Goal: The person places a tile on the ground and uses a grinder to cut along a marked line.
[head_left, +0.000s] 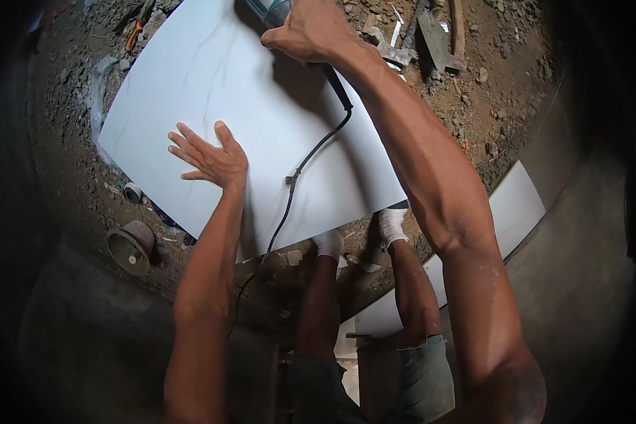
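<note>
A large white veined tile (162, 99) lies under my hands over the dirt. My left hand (212, 155) rests palm-down on it, left of centre, fingers spread and holding nothing. At the top edge of the view my right hand (307, 35) grips a teal-and-black power tool (265, 10), mostly cut off by the picture's edge, over the upper right part of the tile. Its black cord (318, 148) runs down across the tile and off its lower edge. My feet in white socks (392, 226) are at the tile's lower edge.
Rubble and dirt (498, 71) surround the tile, with a trowel-like metal tool (432, 39) and wooden piece (456, 32) at upper right, orange-handled pliers (136, 34) at upper left, a pale bucket-like object (131, 247) at lower left, and white tile strips (516, 208) at right.
</note>
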A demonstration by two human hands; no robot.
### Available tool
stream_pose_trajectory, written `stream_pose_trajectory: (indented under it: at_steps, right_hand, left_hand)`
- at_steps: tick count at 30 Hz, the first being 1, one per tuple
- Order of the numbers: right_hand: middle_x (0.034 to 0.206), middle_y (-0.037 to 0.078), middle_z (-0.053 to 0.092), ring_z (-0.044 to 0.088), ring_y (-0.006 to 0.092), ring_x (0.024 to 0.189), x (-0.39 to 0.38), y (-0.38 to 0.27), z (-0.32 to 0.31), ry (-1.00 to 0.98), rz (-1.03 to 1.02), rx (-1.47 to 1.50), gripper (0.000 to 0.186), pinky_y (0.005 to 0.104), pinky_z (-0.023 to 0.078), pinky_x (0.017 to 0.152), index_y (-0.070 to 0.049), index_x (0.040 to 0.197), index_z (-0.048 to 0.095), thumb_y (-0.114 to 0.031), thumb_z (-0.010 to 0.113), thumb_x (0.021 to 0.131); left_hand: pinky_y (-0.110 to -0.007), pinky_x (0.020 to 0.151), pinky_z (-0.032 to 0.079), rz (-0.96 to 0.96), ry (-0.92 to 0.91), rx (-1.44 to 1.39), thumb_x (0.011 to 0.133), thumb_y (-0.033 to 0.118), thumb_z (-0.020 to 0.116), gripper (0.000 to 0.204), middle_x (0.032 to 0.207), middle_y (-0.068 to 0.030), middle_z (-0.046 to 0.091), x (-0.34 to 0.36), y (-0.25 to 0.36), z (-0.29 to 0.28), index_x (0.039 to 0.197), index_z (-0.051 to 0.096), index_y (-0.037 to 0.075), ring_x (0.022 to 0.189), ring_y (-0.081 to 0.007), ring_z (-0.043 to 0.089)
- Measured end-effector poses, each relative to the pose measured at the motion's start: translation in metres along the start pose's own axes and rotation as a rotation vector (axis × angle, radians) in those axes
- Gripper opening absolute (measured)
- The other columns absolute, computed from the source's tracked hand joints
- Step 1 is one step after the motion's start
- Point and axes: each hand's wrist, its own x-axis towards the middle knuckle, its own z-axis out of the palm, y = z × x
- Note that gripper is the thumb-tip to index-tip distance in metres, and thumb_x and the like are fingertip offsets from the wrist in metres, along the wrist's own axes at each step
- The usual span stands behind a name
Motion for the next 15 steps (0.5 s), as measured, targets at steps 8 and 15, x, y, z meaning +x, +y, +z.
stream_pose_trajectory:
  at_steps: [8,15]
  right_hand:
    - [0.084,0.039,0.065,0.070,0.0470,0.085,-0.0063,-0.0002,-0.0060,-0.012,-0.024,0.100,0.043,0.0460,0.058,0.073,0.019,0.093,0.062,-0.018,0.068,0.070]
    - [0.085,0.039,0.065,0.070,0.0471,0.085,-0.0083,-0.0010,-0.0076,-0.019,0.014,0.075,0.044,0.0469,0.058,0.072,0.018,0.094,0.063,-0.018,0.068,0.070]
  left_hand:
    - [-0.080,0.108,0.006,-0.008,0.001,-0.001,0.099,0.058,0.044,0.081,0.166,-0.0189,0.010,-0.0002,0.0027,-0.0010,0.159,0.019,0.011,0.153,-0.0417,0.004]
    - [-0.080,0.108,0.006,-0.013,0.003,0.017,0.099,0.059,0.043,0.080,0.166,-0.0181,0.010,0.0012,0.0005,0.0019,0.159,0.019,0.011,0.153,-0.0410,0.004]
